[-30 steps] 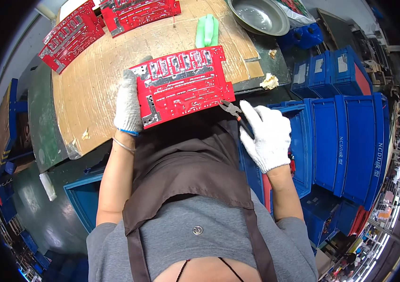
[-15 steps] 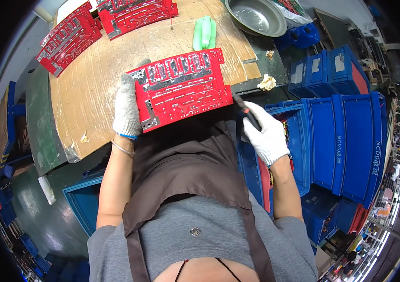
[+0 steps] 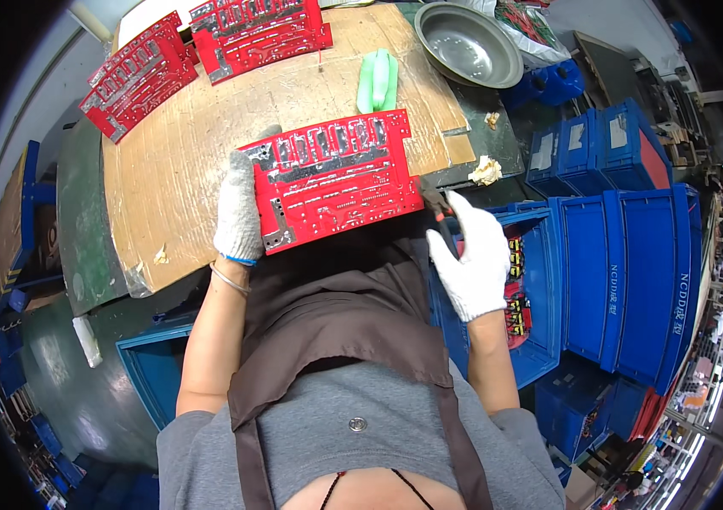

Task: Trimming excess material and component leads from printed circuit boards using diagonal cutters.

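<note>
A red printed circuit board (image 3: 344, 189), tilted up with its soldered side showing, is gripped at its left edge by my gloved left hand (image 3: 240, 212). The fingers of that hand are partly hidden behind the board. My gloved right hand (image 3: 479, 265) is closed round a pair of cutting pliers (image 3: 441, 212) with dark and orange handles. The jaws of the pliers are close to the board's lower right corner; whether they touch it I cannot tell.
Two more red boards (image 3: 142, 76) (image 3: 259, 36) stand at the back of the cardboard-covered table (image 3: 174, 187). Near them are a green bundle (image 3: 376, 81) and a metal bowl (image 3: 469, 47). Blue crates (image 3: 625, 280) stand at the right; one open crate (image 3: 540, 340) holds small parts.
The pliers have turned, and my right hand has come a little closer to my body's middle. The whole view has shifted slightly; my left hand keeps its hold on the board.
</note>
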